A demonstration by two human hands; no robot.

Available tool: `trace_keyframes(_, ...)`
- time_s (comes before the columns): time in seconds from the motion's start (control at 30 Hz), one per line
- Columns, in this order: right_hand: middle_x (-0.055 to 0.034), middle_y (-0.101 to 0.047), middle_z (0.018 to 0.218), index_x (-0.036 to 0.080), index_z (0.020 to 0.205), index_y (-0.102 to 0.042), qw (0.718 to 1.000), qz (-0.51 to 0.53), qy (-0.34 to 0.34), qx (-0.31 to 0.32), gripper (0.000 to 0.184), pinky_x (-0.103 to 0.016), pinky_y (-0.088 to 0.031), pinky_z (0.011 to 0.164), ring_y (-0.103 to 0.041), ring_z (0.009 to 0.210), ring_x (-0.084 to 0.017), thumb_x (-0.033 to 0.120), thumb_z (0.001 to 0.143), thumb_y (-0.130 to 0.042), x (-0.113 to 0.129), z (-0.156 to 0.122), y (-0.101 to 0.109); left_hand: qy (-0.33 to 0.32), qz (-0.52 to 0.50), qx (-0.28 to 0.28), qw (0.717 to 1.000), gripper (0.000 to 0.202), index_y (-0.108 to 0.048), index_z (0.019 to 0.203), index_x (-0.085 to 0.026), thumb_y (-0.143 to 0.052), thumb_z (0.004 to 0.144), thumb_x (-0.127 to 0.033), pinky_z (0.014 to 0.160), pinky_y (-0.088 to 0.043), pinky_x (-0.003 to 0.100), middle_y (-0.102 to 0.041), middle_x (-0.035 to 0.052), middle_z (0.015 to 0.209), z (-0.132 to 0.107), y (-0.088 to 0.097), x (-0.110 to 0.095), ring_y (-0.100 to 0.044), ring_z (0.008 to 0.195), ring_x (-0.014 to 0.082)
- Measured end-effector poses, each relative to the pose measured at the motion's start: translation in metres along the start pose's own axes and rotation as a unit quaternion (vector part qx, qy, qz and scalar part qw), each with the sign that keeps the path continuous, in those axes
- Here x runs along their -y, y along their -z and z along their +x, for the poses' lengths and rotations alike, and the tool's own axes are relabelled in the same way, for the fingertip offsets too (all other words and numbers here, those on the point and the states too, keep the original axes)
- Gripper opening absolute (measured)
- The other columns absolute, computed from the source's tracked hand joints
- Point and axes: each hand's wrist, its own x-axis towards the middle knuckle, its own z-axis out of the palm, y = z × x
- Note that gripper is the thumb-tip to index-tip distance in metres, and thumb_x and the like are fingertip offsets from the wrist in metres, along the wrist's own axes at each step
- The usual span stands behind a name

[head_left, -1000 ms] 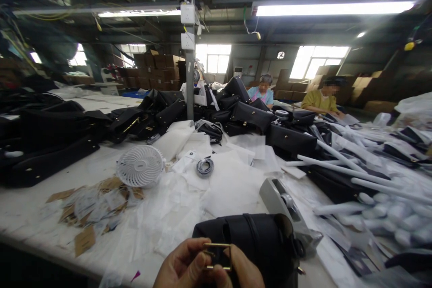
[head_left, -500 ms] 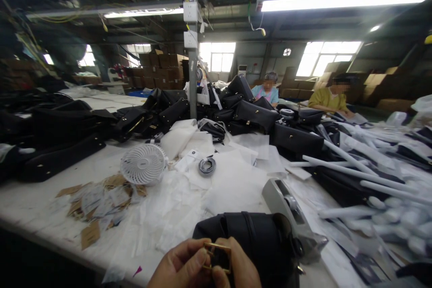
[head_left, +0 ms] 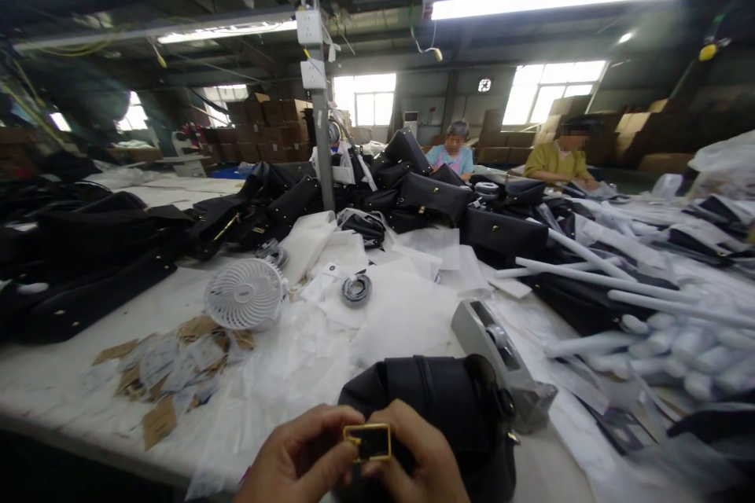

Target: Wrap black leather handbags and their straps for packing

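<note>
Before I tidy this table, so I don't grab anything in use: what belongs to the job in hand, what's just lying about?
Job in hand:
gold frame, held by left hand and right hand
nearest black bag, apparently

Seemingly lying about:
white fan
brown card pieces
grey coil
tape dispenser
white tubes

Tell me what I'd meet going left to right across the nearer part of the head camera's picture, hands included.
Loose brown card piece → left hand → gold-coloured frame, held between both hands → right hand → grey tape dispenser → heap of white tubes.
</note>
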Motion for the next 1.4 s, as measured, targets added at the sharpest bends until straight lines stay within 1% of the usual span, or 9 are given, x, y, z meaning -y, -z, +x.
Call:
trace_keyframes(0.1,-0.0007,-0.068,0.079,0.022,0.086,-0.072,0.998,0.003,-0.017,0.061,0.024,-0.021,-0.048,0.066,-0.062,0.074,-0.016,0.045,0.090,-0.064,0.014,0.007,0.008,-0.096,0.181,0.088,0.975,0.020,-0.074,0.094,-0.023,-0.075,0.079,-0.037,0.073,-0.052,0.025,-0.072,0.0058,0.090,0.005,0.016,-0.018,-0.066,0.083,0.0211)
trace_keyframes(0.17,-0.0016,-0.070,0.082,0.022,0.089,-0.074,0.996,0.020,-0.020,0.089,0.022,-0.023,-0.049,0.071,-0.063,0.078,-0.017,0.041,0.090,-0.064,0.025,0.014,0.016,-0.151,0.261,0.144,0.942,0.035,-0.072,0.109,-0.027,-0.080,0.076,-0.034,0.076,-0.053,0.025,-0.069,0.0073,0.105,0.011,0.023,-0.032,-0.065,0.092,0.0223)
trace_keyframes(0.33,-0.0015,-0.074,0.097,0.024,0.109,-0.074,0.980,0.119,-0.049,0.153,0.022,-0.029,-0.050,0.088,-0.067,0.093,-0.020,0.031,0.091,-0.064,0.044,0.029,0.035,-0.214,0.365,0.258,0.869,0.060,-0.065,0.125,-0.030,-0.084,0.069,-0.042,0.069,-0.050,0.021,-0.065,0.0050,0.097,0.030,0.021,-0.057,-0.063,0.075,0.0161)
trace_keyframes(0.47,-0.0001,-0.074,0.097,0.023,0.105,-0.075,0.968,0.149,-0.086,0.183,0.019,-0.028,-0.051,0.085,-0.067,0.093,-0.020,0.028,0.088,-0.067,0.041,0.034,0.039,-0.277,0.426,0.252,0.823,0.049,-0.066,0.108,-0.023,-0.085,0.068,-0.043,0.064,-0.049,0.018,-0.067,0.0053,0.096,0.040,0.014,-0.057,-0.064,0.074,0.0164)
trace_keyframes(0.63,0.0000,-0.074,0.096,0.023,0.108,-0.075,0.959,0.192,-0.100,0.183,0.023,-0.030,-0.052,0.089,-0.067,0.097,-0.022,0.027,0.087,-0.066,0.036,0.038,0.042,-0.402,0.498,0.169,0.750,0.038,-0.065,0.105,-0.021,-0.077,0.070,-0.026,0.049,-0.043,0.019,-0.068,0.0015,0.073,0.044,0.004,-0.042,-0.061,0.054,0.0149)
trace_keyframes(0.8,-0.0007,-0.073,0.100,0.024,0.114,-0.073,0.942,0.227,-0.106,0.224,0.028,-0.031,-0.050,0.092,-0.066,0.099,-0.021,0.036,0.092,-0.062,0.035,0.042,0.050,-0.419,0.553,0.167,0.700,0.039,-0.064,0.111,-0.023,-0.071,0.074,-0.029,0.045,-0.038,0.024,-0.070,0.0013,0.069,0.049,0.001,-0.037,-0.064,0.052,0.0176)
trace_keyframes(1.1,-0.0057,-0.070,0.086,0.018,0.093,-0.074,0.978,0.180,-0.090,0.048,0.036,-0.029,-0.052,0.078,-0.066,0.082,-0.021,0.049,0.094,-0.055,0.013,0.028,0.020,-0.369,0.505,0.086,0.776,0.009,-0.065,0.089,-0.021,-0.064,0.080,-0.025,0.043,-0.036,0.018,-0.063,-0.0029,0.057,0.051,-0.002,-0.026,-0.052,0.041,0.0092)
trace_keyframes(1.3,-0.0064,-0.067,0.088,0.022,0.105,-0.071,0.979,0.154,-0.108,-0.078,0.031,-0.026,-0.051,0.074,-0.065,0.082,-0.020,0.042,0.098,-0.049,-0.006,0.007,-0.013,-0.303,0.399,-0.038,0.865,0.011,-0.060,0.087,-0.024,-0.066,0.080,-0.030,0.043,-0.032,0.016,-0.052,-0.0077,0.056,0.047,-0.012,0.003,-0.045,0.043,0.0076)
trace_keyframes(1.4,-0.0065,-0.066,0.090,0.022,0.108,-0.069,0.978,0.154,-0.114,-0.086,0.031,-0.027,-0.050,0.077,-0.064,0.084,-0.020,0.043,0.098,-0.048,-0.010,0.006,-0.014,-0.247,0.352,-0.030,0.902,0.012,-0.058,0.088,-0.024,-0.064,0.081,-0.032,0.046,-0.034,0.015,-0.050,-0.0080,0.059,0.050,-0.015,0.004,-0.046,0.048,0.0082)
